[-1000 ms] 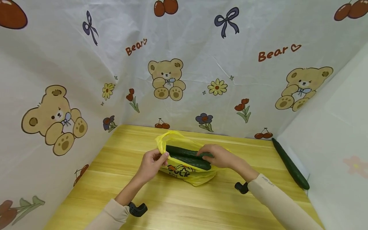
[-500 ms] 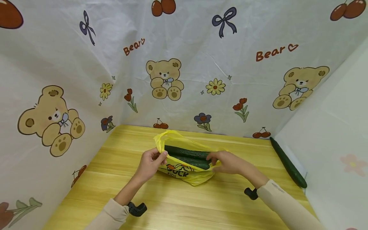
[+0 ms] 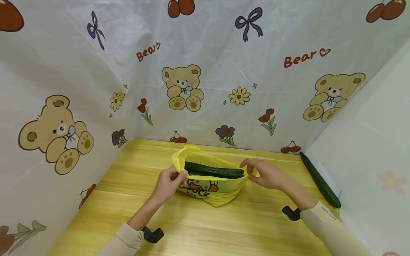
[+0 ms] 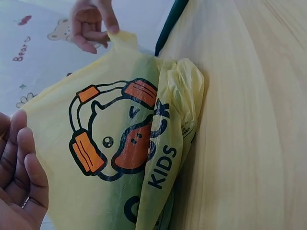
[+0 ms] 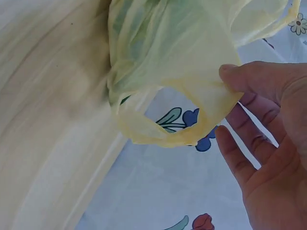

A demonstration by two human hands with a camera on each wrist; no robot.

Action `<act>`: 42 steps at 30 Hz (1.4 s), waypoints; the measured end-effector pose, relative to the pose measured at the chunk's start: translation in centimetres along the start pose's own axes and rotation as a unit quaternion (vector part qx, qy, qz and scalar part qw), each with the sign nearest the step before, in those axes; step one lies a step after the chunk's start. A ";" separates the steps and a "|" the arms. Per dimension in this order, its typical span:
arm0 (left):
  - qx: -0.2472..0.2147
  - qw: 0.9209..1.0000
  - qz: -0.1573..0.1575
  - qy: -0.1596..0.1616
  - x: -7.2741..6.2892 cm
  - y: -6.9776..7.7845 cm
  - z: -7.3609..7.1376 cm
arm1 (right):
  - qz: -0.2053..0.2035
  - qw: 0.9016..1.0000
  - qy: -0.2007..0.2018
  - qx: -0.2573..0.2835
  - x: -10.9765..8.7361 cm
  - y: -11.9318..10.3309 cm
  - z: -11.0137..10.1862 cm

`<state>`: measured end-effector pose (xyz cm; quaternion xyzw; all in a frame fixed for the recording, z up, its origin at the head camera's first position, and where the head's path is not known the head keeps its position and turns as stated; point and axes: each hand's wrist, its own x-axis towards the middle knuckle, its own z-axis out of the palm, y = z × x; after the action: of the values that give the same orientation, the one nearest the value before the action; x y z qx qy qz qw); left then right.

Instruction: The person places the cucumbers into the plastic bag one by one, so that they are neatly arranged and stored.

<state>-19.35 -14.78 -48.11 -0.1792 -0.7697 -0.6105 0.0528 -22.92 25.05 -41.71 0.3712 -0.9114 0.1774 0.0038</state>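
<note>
A thin yellow plastic bag point(image 3: 224, 195) with a cartoon duck print lies on the table, its mouth facing up. One dark green cucumber point(image 3: 213, 171) shows inside; in the left wrist view, green shows through the bag's film point(image 4: 110, 148). My left hand point(image 3: 169, 182) pinches the left edge of the mouth between thumb and fingers. On the opposite side my right hand point(image 3: 268, 175) pinches the rim near the handle loop. The right wrist view has the thumb and fingers of that hand point(image 5: 271, 120) on the film beside the open loop point(image 5: 168, 140).
Another cucumber point(image 3: 320, 180) lies along the right wall at the table's edge. White sheeting point(image 3: 208, 46) printed with bears and flowers stands behind and at the left of the wooden table point(image 3: 198, 231). A black device point(image 3: 153, 234) is at the left wrist.
My right hand has moved off the cucumbers to the right and now pinches the bag's rim. The front side has risen, hiding the nearer of two cucumbers. The left hand keeps its hold.
</note>
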 end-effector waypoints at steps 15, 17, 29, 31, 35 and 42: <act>-0.007 1.000 -0.024 0.005 -0.5 -0.2 0.1 | 0.119 0.989 0.089 0.013 -7.0 6.5 -1.1; -0.007 1.000 -0.029 0.007 -0.5 -0.2 0.1 | 0.148 0.984 0.097 0.020 -8.9 8.4 -1.2; -0.008 0.999 -0.041 0.002 -0.9 -1.1 0.2 | 0.347 0.934 0.078 -0.028 -20.1 17.7 -0.3; -0.007 0.999 -0.042 0.000 -1.0 -1.2 0.2 | 0.359 0.931 0.063 -0.027 -21.0 18.3 0.0; -0.009 0.999 -0.048 0.003 -1.2 -1.2 0.1 | 0.360 0.931 0.048 -0.033 -22.1 19.0 0.9; -0.012 0.999 -0.042 -0.001 -1.5 -1.0 0.0 | 0.373 0.926 0.028 -0.046 -22.5 19.4 1.6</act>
<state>-18.28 -15.28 -49.54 -0.1478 -0.7692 -0.6212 0.0247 -19.53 52.56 -52.57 -0.0013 -0.9907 0.1347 -0.0199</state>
